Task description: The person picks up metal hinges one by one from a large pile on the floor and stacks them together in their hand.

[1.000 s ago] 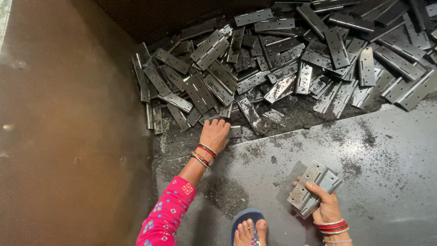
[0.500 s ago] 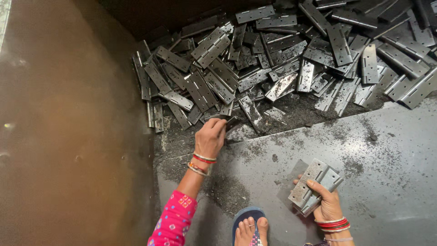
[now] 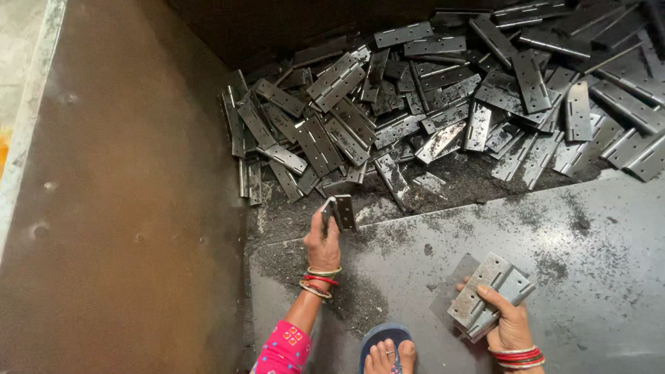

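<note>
Right now: I am gathering metal hinges off the floor, one hand picking, the other keeping the collected ones.
Left hand: my left hand is pinched around a single dark hinge, lifted just clear of the near edge of the heap.
Right hand: my right hand is closed around a stack of hinges, thumb laid over the top leaf, held low above the grey sheet.
Heap: the pile of hinges lies loose and overlapping against the brown wall, well apart from my stack.
Grit: dark filings are scattered across the sheet beneath my left wrist.
Foot: my sandalled foot sits between my two arms.
Step in hand, as I judge it: the single hinge is picked up but not yet joined to the stack.
Next move calls for: carrying it across to the right, turning it flat to match the others, and loosening my thumb enough to take it in.
</note>
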### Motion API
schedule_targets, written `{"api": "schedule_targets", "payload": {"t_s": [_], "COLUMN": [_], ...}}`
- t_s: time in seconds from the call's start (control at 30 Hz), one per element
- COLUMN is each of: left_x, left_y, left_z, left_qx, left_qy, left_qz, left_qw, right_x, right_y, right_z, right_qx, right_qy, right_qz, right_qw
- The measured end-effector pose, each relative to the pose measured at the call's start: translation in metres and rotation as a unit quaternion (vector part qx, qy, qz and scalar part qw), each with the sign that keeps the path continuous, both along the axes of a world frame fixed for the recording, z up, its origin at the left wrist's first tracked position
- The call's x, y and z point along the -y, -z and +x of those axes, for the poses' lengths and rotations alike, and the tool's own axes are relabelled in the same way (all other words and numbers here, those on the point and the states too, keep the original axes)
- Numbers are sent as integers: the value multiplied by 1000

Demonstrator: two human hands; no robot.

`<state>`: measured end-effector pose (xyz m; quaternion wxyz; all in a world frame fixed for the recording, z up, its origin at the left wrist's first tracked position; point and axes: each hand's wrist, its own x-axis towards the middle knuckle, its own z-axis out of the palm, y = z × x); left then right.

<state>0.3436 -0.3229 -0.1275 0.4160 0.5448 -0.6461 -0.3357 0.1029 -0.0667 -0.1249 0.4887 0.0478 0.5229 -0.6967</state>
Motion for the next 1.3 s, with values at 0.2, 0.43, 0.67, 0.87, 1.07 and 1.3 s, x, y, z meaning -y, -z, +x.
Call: {"api": "schedule_targets", "payload": {"t_s": [0.2, 0.43, 0.67, 0.87, 1.07, 1.3], "left_x": [24, -28, -141, -115, 8, -37], "left_y": [9, -7, -11, 2, -22, -35], "left_z": [1, -49, -87, -99, -26, -21], "left_qx": [-230, -302, 119, 227, 336, 259], "left_qy": [28, 123, 446, 441, 78, 179], "left_qz": [38, 386, 38, -188, -58, -136], "left_qw": [972, 863, 886, 848, 937, 939], "right_x": [4, -4, -20, -41, -61, -32], "right_y": [10, 23, -7, -39, -28, -2], "right_z": [0, -10, -45, -80, -73, -42], "right_qx": [16, 40, 11, -33, -33, 49], "right_qy": [-10, 34, 121, 176, 157, 95], "right_qz": [4, -9, -28, -83, -56, -55], "right_qw": [1000, 999, 992, 980, 986, 993]}}
